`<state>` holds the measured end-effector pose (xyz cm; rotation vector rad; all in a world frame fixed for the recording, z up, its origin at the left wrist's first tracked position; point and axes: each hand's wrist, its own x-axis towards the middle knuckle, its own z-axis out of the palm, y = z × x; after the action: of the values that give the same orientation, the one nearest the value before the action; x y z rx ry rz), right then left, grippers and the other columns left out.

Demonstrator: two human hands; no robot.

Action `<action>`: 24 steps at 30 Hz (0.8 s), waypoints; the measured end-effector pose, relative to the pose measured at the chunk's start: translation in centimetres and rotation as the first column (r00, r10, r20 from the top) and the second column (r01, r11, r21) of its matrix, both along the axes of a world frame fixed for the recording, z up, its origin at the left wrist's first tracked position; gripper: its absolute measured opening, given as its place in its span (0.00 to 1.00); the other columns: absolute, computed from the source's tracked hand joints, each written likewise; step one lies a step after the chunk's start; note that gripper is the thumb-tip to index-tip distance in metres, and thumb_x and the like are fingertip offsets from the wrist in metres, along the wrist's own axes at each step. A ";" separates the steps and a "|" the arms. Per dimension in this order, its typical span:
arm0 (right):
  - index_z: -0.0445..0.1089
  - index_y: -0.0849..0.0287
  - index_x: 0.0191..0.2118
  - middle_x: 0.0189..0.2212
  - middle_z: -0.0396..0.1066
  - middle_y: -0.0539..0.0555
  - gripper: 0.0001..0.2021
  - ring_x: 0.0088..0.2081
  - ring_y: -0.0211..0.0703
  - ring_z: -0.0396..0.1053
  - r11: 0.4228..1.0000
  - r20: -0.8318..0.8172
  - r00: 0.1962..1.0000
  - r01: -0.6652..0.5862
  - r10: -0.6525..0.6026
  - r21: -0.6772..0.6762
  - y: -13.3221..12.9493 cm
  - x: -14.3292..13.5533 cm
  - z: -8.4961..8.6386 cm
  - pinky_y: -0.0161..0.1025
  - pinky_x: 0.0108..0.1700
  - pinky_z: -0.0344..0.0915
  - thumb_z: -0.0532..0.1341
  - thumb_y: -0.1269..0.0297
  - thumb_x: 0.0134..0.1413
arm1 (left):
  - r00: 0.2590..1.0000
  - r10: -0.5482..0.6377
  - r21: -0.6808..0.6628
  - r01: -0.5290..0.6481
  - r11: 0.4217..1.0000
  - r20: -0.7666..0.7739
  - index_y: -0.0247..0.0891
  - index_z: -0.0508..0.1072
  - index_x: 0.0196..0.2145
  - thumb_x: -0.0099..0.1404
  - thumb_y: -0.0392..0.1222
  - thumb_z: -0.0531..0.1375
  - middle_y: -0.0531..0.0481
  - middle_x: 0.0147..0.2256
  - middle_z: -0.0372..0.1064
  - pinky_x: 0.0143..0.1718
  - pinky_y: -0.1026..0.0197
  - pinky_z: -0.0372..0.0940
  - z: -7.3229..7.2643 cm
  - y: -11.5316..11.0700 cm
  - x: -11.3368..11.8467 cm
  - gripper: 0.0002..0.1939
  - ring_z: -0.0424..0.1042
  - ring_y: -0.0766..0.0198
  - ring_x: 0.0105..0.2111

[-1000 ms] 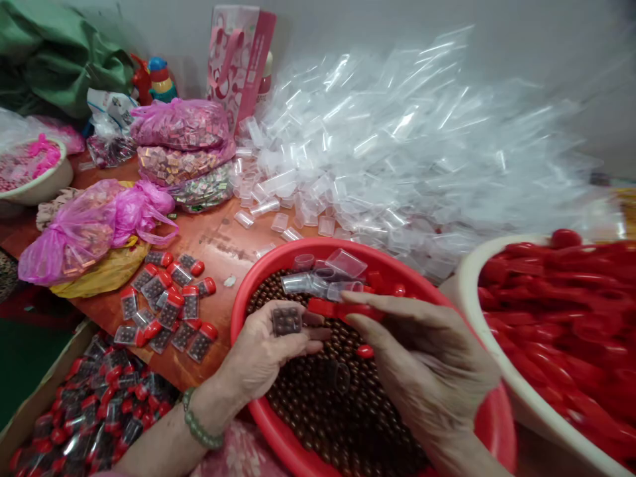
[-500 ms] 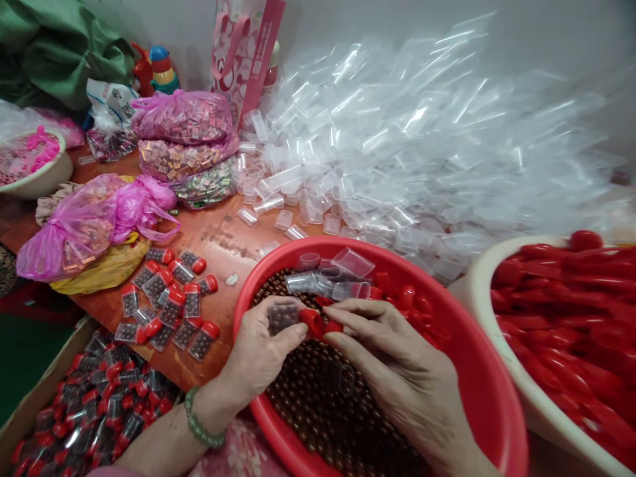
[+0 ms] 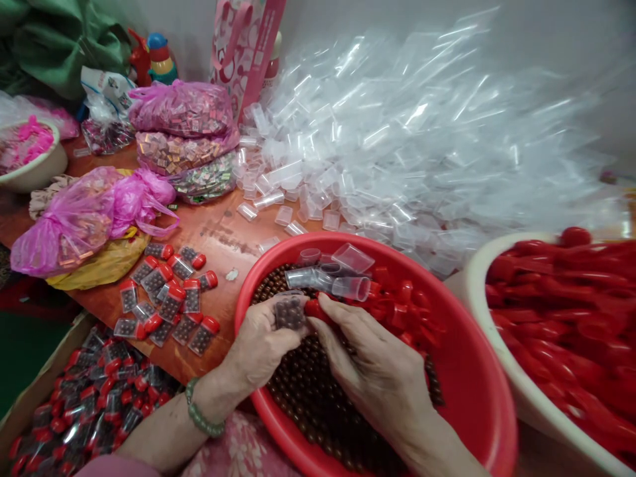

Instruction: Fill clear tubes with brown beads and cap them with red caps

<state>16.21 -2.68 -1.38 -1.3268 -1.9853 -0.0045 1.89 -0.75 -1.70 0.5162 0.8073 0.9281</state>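
Note:
Over a red basin [image 3: 497, 397] of dark brown balls [image 3: 318, 397], my left hand [image 3: 261, 344] is closed on a clear container [image 3: 289, 313] filled with such balls. My right hand [image 3: 370, 361] pinches a red cap [image 3: 317, 309] at the container's right end; its fingertips partly cover the cap. Clear empty containers [image 3: 350, 287] and loose red caps [image 3: 405, 308] lie in the basin just behind my hands. To the left, several filled, red-capped containers [image 3: 171, 303] rest on the orange tabletop [image 3: 213, 232].
A big heap of clear containers [image 3: 397, 146] fills the back. At the right stands a white tub [image 3: 477, 285] of red caps. A box at lower left holds many capped containers [image 3: 99, 397]. Pink bags [image 3: 181, 112] and a white bowl [image 3: 50, 162] sit at the back left.
My right hand has moved slightly left, bringing the red cap against the container's end. The red piece seen above its fingertips before no longer shows there. The view has shifted slightly.

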 end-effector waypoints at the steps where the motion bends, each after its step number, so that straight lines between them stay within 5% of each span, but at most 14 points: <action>1: 0.72 0.60 0.45 0.38 0.79 0.57 0.10 0.36 0.42 0.78 1.000 -0.045 0.999 -0.013 0.012 -0.027 0.2 0.2 0.3 0.37 0.41 0.77 0.60 0.72 0.59 | 0.997 0.007 -0.057 -0.003 0.998 0.083 0.35 0.77 0.37 0.44 0.25 0.62 0.53 0.32 0.76 0.47 0.62 0.64 0.0 0.1 -0.1 0.20 0.72 0.67 0.35; 4: 0.74 0.58 0.44 0.36 0.80 0.54 0.09 0.33 0.41 0.78 0.977 -0.278 0.960 -0.018 -0.044 -0.214 0.8 1.2 1.5 0.36 0.38 0.77 0.62 0.69 0.57 | 0.958 -0.006 -0.165 0.055 0.985 0.288 0.31 0.78 0.37 0.42 0.28 0.61 0.46 0.34 0.78 0.50 0.55 0.66 0.2 0.7 -0.6 0.20 0.75 0.60 0.39; 9: 0.78 0.52 0.42 0.36 0.81 0.51 0.10 0.36 0.45 0.79 0.870 -0.546 0.796 -0.052 -0.260 -0.490 2.0 2.9 3.0 0.40 0.38 0.78 0.66 0.61 0.53 | 0.882 -0.130 -0.111 0.200 0.973 0.453 0.24 0.77 0.43 0.52 0.37 0.58 0.33 0.44 0.77 0.51 0.49 0.65 0.3 1.2 -1.5 0.22 0.75 0.48 0.47; 13: 0.78 0.50 0.42 0.39 0.80 0.50 0.10 0.40 0.46 0.79 0.864 -0.640 0.725 -0.127 -0.255 -0.487 2.9 2.8 3.3 0.41 0.44 0.77 0.67 0.61 0.52 | 0.859 -0.179 -0.068 0.240 0.968 0.480 0.23 0.76 0.45 0.54 0.38 0.56 0.32 0.46 0.76 0.53 0.49 0.63 0.2 1.1 -1.7 0.23 0.75 0.47 0.48; 18: 0.79 0.51 0.41 0.39 0.81 0.51 0.10 0.40 0.45 0.79 0.878 -0.664 0.735 -0.216 -0.142 -0.427 3.5 1.9 3.3 0.41 0.43 0.77 0.67 0.63 0.52 | 0.836 -0.255 -0.021 0.303 0.953 0.485 0.27 0.76 0.47 0.50 0.34 0.59 0.36 0.45 0.77 0.54 0.51 0.63 0.4 0.8 -1.8 0.25 0.75 0.51 0.49; 24: 0.79 0.55 0.41 0.37 0.81 0.53 0.10 0.36 0.44 0.79 0.859 -0.653 0.757 -0.328 -0.009 -0.392 3.6 1.0 3.9 0.40 0.40 0.77 0.66 0.66 0.51 | 0.887 -0.344 0.014 0.358 0.934 0.308 0.34 0.75 0.47 0.52 0.31 0.66 0.41 0.45 0.76 0.54 0.52 0.62 0.0 0.3 -1.6 0.22 0.74 0.55 0.49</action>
<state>17.20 0.95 2.47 -1.2066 -1.5243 0.9790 0.33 -0.49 -1.68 0.4473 0.4301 0.6302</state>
